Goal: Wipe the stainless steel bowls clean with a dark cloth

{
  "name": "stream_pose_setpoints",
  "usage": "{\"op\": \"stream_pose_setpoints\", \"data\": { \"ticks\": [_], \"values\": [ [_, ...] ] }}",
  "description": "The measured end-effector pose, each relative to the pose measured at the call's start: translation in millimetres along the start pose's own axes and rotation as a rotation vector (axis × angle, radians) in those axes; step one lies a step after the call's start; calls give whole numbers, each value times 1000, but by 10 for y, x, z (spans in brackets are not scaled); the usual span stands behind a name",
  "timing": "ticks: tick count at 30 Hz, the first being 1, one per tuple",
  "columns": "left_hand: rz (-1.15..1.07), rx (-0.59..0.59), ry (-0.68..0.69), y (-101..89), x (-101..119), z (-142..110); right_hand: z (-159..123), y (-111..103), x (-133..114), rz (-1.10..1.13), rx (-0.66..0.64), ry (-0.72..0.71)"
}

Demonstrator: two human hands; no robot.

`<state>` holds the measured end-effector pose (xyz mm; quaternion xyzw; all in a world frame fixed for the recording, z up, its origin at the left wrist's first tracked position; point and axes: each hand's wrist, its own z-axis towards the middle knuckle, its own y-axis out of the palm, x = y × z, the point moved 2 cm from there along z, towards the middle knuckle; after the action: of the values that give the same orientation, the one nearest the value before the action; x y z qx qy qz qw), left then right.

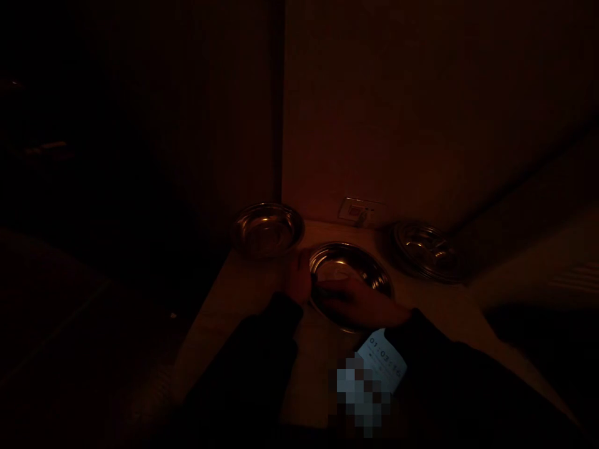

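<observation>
A shiny round metal bowl (339, 252) sits in the middle of a small pale table. At its left rim is my left hand (298, 275), closed against the edge as if gripping it. My right hand (358, 302) reaches over the near rim into the bowl, fingers bent toward the left side. Something dark shows at its fingertips, but the dim light hides what it is. A second metal bowl (267, 234) stands at the back left of the table. Several stacked metal dishes (428, 249) lie at the back right.
The table (243, 299) stands against a wall (397, 112) with a socket plate (360, 211) low on it. A lit phone screen (381, 362), partly pixelated, shows below my right forearm. The floor at left is very dark.
</observation>
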<state>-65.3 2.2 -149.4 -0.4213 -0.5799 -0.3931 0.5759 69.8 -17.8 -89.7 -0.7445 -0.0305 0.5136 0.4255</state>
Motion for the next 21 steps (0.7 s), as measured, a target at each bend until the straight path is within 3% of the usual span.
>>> {"op": "stream_pose_setpoints", "data": {
  "ticks": [7, 15, 21],
  "values": [
    [62, 2, -71, -42, 64, 8, 96, 114, 1, -96, 235, 65],
    [-28, -81, -26, -22, 25, 42, 83, 65, -42, -367, 59, 52],
    [-31, -75, -5, -38, 63, 52, 153, -24, 63, -702, 84, 238]
  ]
}}
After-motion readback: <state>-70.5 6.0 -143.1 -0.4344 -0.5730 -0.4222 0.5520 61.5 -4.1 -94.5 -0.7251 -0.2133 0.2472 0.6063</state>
